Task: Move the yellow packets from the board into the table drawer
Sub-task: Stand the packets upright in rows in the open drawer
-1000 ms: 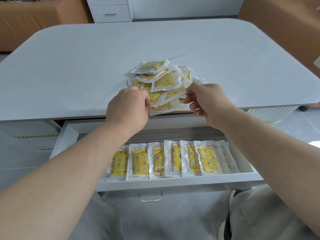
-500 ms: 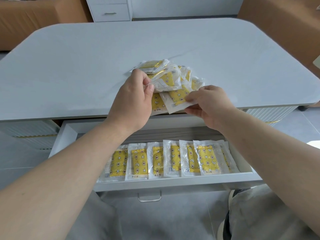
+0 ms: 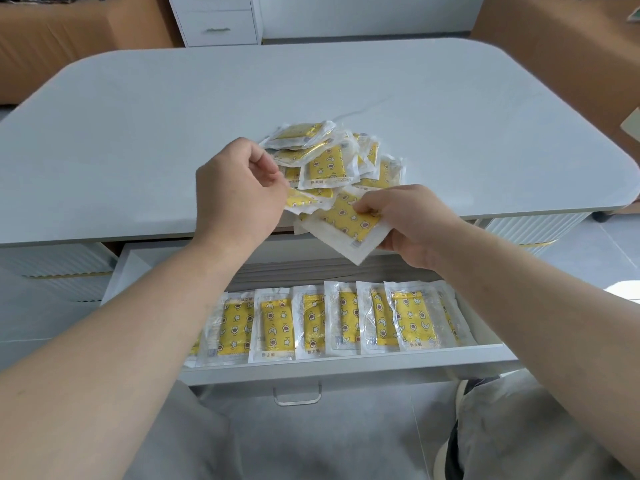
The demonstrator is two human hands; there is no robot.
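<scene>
Head camera is looking down over an open drawer [image 3: 346, 364], pulled out from under the table top [image 3: 138, 133]. Above the drawer's back edge, the left hand [image 3: 239, 202] is pinching one yellow packet [image 3: 306, 199] by its clear wrapper, thumb and curled fingers closing on its left end. To the right of it, also above the drawer's back edge, the right hand [image 3: 415, 226] is gripping a second yellow packet [image 3: 343, 221], thumb on top and fingers underneath, so that its white corner is hanging out over the drawer. Both held packets are touching or overlapping the near edge of the pile of yellow packets [image 3: 325, 161], which is lying on the table top just beyond the drawer; the pile is too overlapped to count. Inside the drawer, a row of yellow packets [image 3: 275, 323] is lying flat and overlapping along the front wall: six are showing plainly, with an edge of another at each end, the left one partly hiding behind the left forearm. A metal handle [image 3: 297, 399] is hanging on the drawer's front, with grey trousers [image 3: 519, 445] below it. Far beyond the drawer, past the table, a white cabinet [image 3: 218, 19] is standing.
</scene>
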